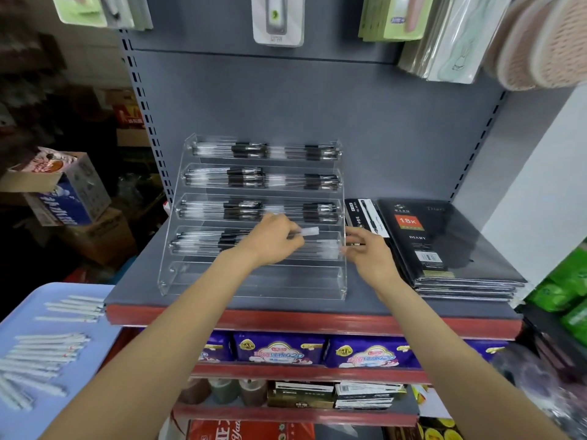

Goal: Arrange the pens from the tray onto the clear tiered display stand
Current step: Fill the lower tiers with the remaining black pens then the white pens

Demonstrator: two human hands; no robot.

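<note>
Pen (pixel 309 231) pinched by left hand (pixel 273 239) over stand (pixel 178 274) fourth tier; bottom tier bare.

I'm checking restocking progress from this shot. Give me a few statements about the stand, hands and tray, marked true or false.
1. The bottom tier of the display stand is filled with pens. False: it looks empty; the four tiers above hold pens.
2. The left hand pinches a pen at the fourth tier. True.
3. The right hand carries a bundle of pens. False: it holds none that can be seen.
4. Pens still lie on the tray. True.
5. Diaries are stacked left of the stand. False: right.
</note>
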